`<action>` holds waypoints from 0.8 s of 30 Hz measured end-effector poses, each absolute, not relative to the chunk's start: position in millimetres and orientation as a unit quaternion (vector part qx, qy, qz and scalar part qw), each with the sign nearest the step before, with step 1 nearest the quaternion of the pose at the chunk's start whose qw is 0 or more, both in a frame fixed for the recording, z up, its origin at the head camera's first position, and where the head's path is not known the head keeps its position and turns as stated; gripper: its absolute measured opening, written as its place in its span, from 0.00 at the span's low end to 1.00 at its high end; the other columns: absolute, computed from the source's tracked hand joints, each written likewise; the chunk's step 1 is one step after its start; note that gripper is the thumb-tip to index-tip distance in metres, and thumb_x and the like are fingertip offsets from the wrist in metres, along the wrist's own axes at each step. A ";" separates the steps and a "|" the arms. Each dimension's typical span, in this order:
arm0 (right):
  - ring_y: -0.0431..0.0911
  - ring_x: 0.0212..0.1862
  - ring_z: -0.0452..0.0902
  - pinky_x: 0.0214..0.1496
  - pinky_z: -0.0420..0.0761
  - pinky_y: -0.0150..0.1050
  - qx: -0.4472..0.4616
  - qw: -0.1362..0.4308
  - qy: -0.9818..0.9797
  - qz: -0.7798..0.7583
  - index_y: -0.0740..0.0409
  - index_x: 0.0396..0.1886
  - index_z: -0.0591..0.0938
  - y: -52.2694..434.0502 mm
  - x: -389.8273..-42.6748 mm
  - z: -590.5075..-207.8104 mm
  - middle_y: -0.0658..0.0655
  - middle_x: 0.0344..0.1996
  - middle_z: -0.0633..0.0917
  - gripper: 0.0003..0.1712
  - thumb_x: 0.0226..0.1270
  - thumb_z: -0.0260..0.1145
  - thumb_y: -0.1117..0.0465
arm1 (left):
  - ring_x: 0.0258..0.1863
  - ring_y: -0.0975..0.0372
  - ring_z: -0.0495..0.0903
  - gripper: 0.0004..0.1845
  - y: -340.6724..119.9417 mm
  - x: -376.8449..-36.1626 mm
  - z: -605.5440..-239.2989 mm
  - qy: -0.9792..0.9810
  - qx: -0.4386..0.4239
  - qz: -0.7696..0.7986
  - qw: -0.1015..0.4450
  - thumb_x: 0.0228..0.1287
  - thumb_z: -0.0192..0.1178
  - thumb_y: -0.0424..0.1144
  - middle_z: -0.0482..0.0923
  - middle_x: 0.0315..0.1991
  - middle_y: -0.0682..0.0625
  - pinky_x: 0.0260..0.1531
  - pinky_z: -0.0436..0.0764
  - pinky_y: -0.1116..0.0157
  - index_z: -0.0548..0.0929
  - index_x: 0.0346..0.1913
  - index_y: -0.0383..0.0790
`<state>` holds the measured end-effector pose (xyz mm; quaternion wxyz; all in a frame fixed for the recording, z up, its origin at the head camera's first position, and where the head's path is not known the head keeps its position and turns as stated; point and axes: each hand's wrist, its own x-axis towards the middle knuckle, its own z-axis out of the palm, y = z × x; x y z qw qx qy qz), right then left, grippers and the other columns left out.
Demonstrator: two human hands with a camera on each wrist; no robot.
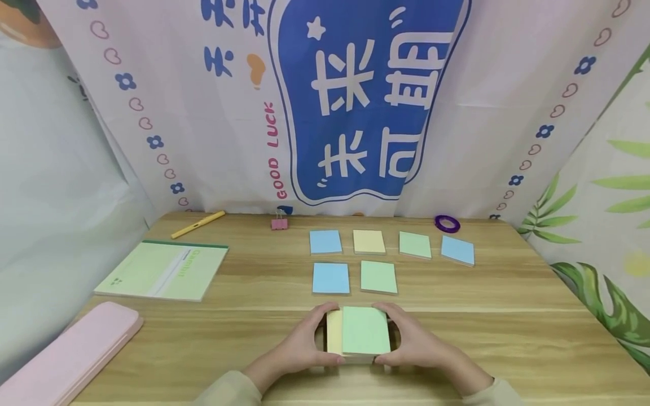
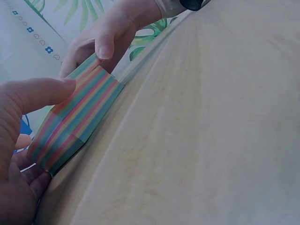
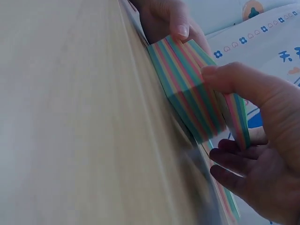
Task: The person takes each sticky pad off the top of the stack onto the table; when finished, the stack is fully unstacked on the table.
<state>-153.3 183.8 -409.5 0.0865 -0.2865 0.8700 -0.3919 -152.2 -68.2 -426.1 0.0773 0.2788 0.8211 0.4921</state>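
Near the front middle of the table, both hands grip a thick stack of sticky notes (image 2: 79,117) from its two sides. Its edges show stripes of pink, yellow, green and blue. On top lies a green pad (image 1: 367,330), shifted to the right so that a strip of the yellow pad (image 1: 334,332) shows at the left. My left hand (image 1: 303,341) holds the left side, thumb at the near edge and fingers at the far edge. Opposite it, my right hand (image 1: 415,343) pinches the right side, its thumb (image 3: 234,79) against the shifted upper part.
Beyond the hands, a blue pad (image 1: 330,278) and a green pad (image 1: 378,277) lie before a row of several more pads (image 1: 369,242). A notebook (image 1: 167,270), pink case (image 1: 76,355) and yellow pen (image 1: 198,224) lie left. A binder clip (image 1: 279,223) and purple tape roll (image 1: 447,224) sit behind.
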 end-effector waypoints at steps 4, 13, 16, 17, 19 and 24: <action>0.49 0.50 0.63 0.49 0.67 0.45 -0.266 0.081 0.868 -0.413 0.60 0.60 0.57 193.7 -151.6 -407.0 0.53 0.53 0.64 0.49 0.40 0.71 0.49 | 0.51 0.59 0.62 0.47 -68.3 -151.3 -425.0 0.834 0.269 0.475 0.074 0.37 0.69 0.51 0.61 0.55 0.50 0.49 0.62 0.54 0.57 0.61 0.40; 0.52 0.46 0.68 0.48 0.70 0.42 -0.269 -0.005 0.849 -0.455 0.67 0.56 0.61 220.4 -156.0 -396.8 0.58 0.46 0.70 0.47 0.34 0.75 0.59 | 0.57 0.54 0.55 0.50 -70.5 -148.2 -425.1 0.871 0.275 0.406 0.028 0.34 0.69 0.55 0.58 0.57 0.47 0.52 0.57 0.49 0.57 0.62 0.40; 0.54 0.45 0.69 0.48 0.70 0.45 -0.242 -0.028 0.856 -0.457 0.68 0.55 0.62 233.2 -158.5 -388.5 0.60 0.45 0.71 0.46 0.34 0.75 0.60 | 0.56 0.52 0.55 0.51 -70.4 -146.1 -426.5 0.884 0.275 0.379 0.007 0.32 0.68 0.56 0.60 0.57 0.47 0.53 0.51 0.48 0.57 0.61 0.39; 0.54 0.45 0.69 0.47 0.69 0.46 -0.229 -0.032 0.860 -0.455 0.67 0.55 0.62 237.7 -159.7 -386.3 0.61 0.44 0.71 0.46 0.34 0.75 0.60 | 0.56 0.52 0.55 0.51 -70.0 -145.6 -427.2 0.887 0.273 0.372 0.000 0.32 0.68 0.56 0.61 0.56 0.47 0.53 0.49 0.48 0.58 0.61 0.39; 0.56 0.46 0.69 0.47 0.69 0.48 -0.203 -0.033 0.867 -0.454 0.67 0.55 0.61 247.1 -163.2 -383.4 0.62 0.44 0.72 0.46 0.36 0.74 0.61 | 0.56 0.52 0.55 0.51 -69.0 -144.7 -428.3 0.896 0.268 0.355 -0.015 0.31 0.68 0.57 0.62 0.56 0.47 0.54 0.46 0.48 0.58 0.61 0.38; 0.57 0.45 0.69 0.46 0.69 0.47 -0.165 -0.020 0.870 -0.464 0.70 0.57 0.59 271.5 -181.1 -384.8 0.65 0.44 0.70 0.44 0.42 0.71 0.64 | 0.55 0.52 0.56 0.52 -67.9 -144.1 -428.8 0.908 0.258 0.329 -0.026 0.30 0.68 0.57 0.63 0.55 0.46 0.54 0.42 0.47 0.58 0.61 0.38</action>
